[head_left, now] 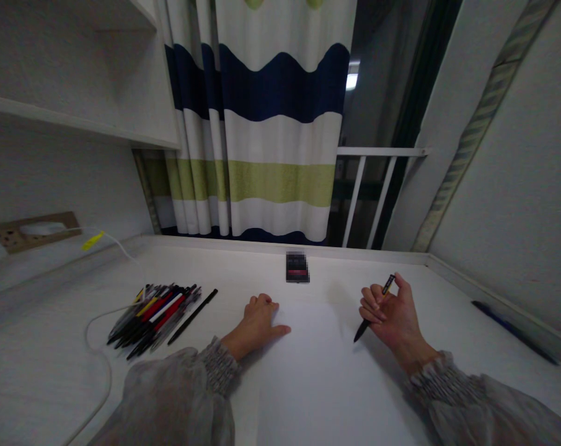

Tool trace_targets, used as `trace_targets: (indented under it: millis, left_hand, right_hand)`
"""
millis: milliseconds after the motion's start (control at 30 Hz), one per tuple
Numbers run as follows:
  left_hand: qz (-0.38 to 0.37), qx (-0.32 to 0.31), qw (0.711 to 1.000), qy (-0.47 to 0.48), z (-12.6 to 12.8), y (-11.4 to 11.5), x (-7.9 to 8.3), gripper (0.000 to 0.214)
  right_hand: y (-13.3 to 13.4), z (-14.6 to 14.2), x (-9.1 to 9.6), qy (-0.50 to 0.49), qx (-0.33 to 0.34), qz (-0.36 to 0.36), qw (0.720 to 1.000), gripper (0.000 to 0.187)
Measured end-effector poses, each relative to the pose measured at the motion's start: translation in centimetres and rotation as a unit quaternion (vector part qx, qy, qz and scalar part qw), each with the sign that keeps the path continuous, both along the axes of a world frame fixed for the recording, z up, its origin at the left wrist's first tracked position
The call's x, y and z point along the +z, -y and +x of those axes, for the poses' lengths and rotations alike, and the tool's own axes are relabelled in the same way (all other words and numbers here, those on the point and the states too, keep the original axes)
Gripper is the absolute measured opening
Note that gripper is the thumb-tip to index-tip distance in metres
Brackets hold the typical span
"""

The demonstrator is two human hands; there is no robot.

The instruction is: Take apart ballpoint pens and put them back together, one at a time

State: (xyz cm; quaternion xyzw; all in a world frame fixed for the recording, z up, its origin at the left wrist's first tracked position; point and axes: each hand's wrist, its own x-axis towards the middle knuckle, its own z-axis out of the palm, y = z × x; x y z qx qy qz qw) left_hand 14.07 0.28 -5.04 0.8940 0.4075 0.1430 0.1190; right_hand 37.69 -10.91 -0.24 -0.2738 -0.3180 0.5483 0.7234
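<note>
Now our right grip [395,317] is holding a pen [362,331]. Our spread left hand [256,323], if pressing lightly, might be letting paper [320,381] slide

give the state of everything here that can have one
Paper, flat, no marks visible
Left hand, open, at the paper's left edge
Held pen, tilted, tip down
Right hand, closed on the held pen
Pen pile, heaped
Lone black pen, lying apart from the pile
Curtain, partly drawn across window
White plug, in wall socket
</note>
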Motion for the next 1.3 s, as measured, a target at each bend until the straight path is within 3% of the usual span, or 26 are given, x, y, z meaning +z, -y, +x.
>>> trace_targets:
  millis: [300,567,1067,1300]
  left_hand:
    - [-0.018,0.006,0.999,-0.03,0.1,0.7,1.0,0.054]
    - [-0.014,0.007,1.0,-0.024,0.2,0.2,0.3,0.054]
    - [-0.024,0.008,0.999,-0.034,0.1,0.7,0.9,0.053]
    - [-0.026,0.009,0.999,-0.022,0.2,0.6,0.8,0.053]
  right_hand:
    - [0.2,0.3,-0.2,-0.038,-0.014,0.005,0.999,0.031]
    - [0.2,0.1,-0.1,-0.038,-0.022,0.003,0.999,0.03]
    - [0.0,-0.1,-0.1,-0.051,-0.032,0.011,0.998,0.037]
    - [-0.8,-0.9,-0.7,0.006,-0.044,-0.011,0.999,0.038]
